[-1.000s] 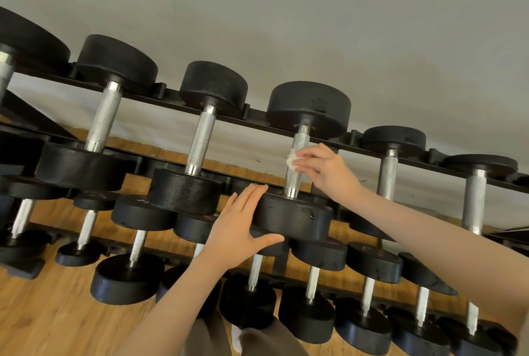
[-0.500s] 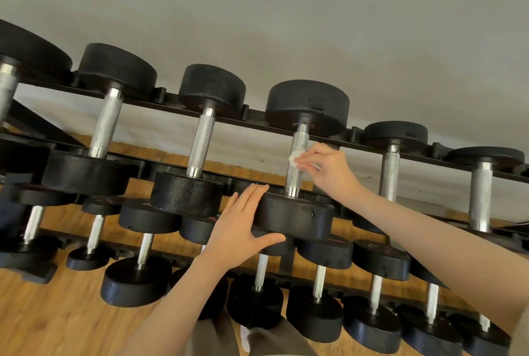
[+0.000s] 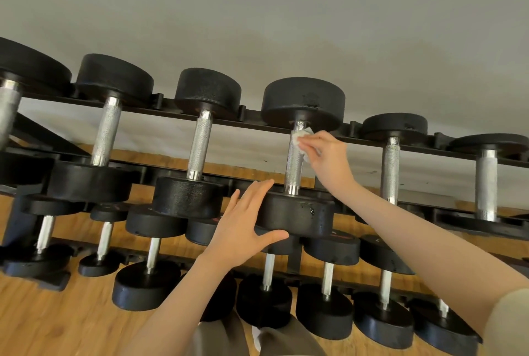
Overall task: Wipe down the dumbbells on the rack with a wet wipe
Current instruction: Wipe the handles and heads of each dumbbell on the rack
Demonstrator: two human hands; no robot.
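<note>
right hand [image 3: 326,152] (wet wipe [image 3: 300,138]) on dumbbell handle [image 3: 294,167]

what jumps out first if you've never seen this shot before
The rows of black dumbbells on the rack fill the view. At centre, the right hand presses a white wet wipe against the top of one dumbbell's metal handle. The left hand, fingers straight, steadies that dumbbell's near head.

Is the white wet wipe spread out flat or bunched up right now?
Bunched up: the white wet wipe is a crumpled wad the right hand pinches against the knurled silver handle.
</note>
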